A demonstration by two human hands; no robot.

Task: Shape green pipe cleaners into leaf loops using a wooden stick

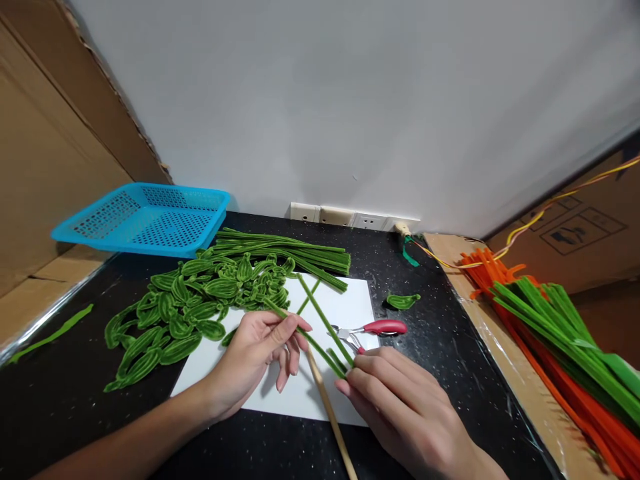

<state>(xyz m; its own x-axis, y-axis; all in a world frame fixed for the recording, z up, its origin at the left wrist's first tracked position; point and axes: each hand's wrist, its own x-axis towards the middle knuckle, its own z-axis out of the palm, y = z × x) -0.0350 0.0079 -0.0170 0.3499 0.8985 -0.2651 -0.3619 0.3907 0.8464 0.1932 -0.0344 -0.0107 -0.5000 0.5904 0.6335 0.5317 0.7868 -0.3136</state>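
Green pipe cleaners run between my two hands above a white sheet. My left hand pinches one strand between thumb and index finger, the other fingers loosely curled. With its fingertips pressed together, my right hand grips the near ends, where strands meet in a narrow V. A thin wooden stick slants below the strands toward the front edge. Just beyond my right hand lie red-handled pliers, partly covered. Left of my left hand is a pile of green pipe cleaner leaves.
A blue basket stands at the back left. Straight green pipe cleaners lie behind the leaves. One loose leaf rests on the black tabletop. Green bundles and orange bundles lie on cardboard at right, below a yellow cord.
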